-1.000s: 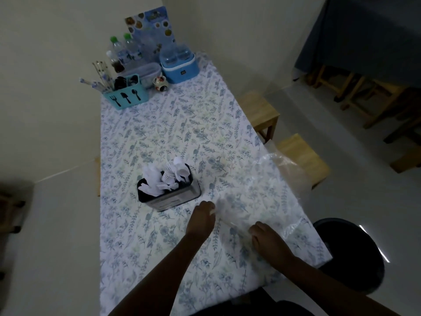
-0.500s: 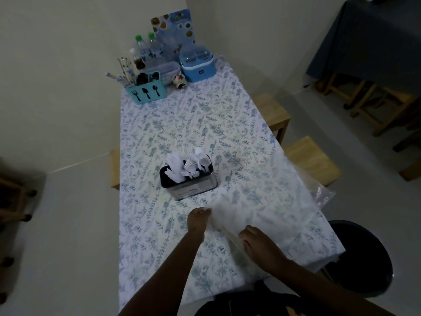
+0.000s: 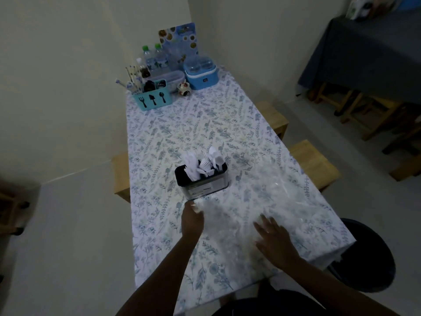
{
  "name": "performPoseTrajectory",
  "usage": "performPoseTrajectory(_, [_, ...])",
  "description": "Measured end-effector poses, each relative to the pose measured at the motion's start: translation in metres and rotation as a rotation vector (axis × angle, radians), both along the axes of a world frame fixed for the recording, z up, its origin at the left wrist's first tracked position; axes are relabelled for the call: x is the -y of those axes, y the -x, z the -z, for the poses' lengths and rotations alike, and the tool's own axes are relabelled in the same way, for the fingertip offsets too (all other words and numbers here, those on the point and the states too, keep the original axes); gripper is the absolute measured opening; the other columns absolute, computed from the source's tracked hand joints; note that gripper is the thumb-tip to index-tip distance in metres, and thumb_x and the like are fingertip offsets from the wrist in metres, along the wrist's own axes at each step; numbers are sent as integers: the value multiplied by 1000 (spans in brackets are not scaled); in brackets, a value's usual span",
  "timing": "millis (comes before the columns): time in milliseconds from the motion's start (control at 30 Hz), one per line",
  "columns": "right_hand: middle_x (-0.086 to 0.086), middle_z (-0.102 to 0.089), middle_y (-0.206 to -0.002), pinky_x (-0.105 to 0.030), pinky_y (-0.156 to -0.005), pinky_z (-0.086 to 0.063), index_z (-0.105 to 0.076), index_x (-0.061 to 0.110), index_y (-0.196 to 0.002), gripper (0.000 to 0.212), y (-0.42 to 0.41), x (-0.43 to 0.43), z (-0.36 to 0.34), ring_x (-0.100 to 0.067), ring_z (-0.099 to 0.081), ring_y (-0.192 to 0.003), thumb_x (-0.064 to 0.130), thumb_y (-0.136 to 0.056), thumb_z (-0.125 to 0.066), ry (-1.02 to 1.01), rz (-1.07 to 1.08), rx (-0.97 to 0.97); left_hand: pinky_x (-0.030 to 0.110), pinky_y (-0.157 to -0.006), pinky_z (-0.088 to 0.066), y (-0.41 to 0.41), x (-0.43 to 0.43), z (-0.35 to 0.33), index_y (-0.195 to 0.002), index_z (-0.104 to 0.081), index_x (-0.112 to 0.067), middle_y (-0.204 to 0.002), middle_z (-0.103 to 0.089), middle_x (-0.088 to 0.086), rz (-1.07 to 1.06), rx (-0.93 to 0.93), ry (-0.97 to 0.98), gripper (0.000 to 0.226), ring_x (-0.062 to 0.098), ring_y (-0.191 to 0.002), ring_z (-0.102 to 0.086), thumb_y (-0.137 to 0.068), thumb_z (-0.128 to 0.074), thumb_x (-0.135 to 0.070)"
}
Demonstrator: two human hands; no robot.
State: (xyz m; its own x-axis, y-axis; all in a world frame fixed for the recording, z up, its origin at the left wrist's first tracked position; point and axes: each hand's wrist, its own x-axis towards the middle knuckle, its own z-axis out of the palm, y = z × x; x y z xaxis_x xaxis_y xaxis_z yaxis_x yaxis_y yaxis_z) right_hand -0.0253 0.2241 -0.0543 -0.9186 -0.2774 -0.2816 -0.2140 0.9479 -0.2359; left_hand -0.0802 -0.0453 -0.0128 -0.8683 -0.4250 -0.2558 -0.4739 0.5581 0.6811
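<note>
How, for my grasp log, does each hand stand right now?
Left hand: pinches the edge of the clear plastic bag.
Right hand: open, fingers spread flat on the bag.

One wide-angle head camera looks forward and down along the long blue-floral-clothed table from its near end, close above the left hand and the right hand.
</note>
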Motion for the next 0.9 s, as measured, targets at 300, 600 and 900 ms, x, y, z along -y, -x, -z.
performPoseTrajectory(300, [-10,-55,-133,-47,-83,-56,-57,15,-124,50,10,-3,-3,-34,-56,-116,30,-78,-66,170,58,-13,47,-96,-51,-27,-57,29,-127,-57,-10,-133,-58,11,835,-94,279,54,32,-126,-53,-82,-46,-36])
performPoseTrajectory(600, [-6,-43,-143,-43,-98,-43,-49,17,-136,47,72,-64,-15,-26,-41,-129,17,-90,-56,169,231,-61,48,-118,-6,-5,-121,25,-154,-4,-25,-161,14,0,1072,256,466,84,27,-148,14,-91,-56,-45])
performPoseTrajectory(900, [-6,-40,-139,-43,-85,-42,-45,21,-136,52,122,-106,-3,-31,-40,-117,19,-84,-53,4,286,-3,50,-117,-13,8,-147,19,-153,-14,-21,-162,9,3,976,372,486,82,29,-148,10,-88,-62,-39])
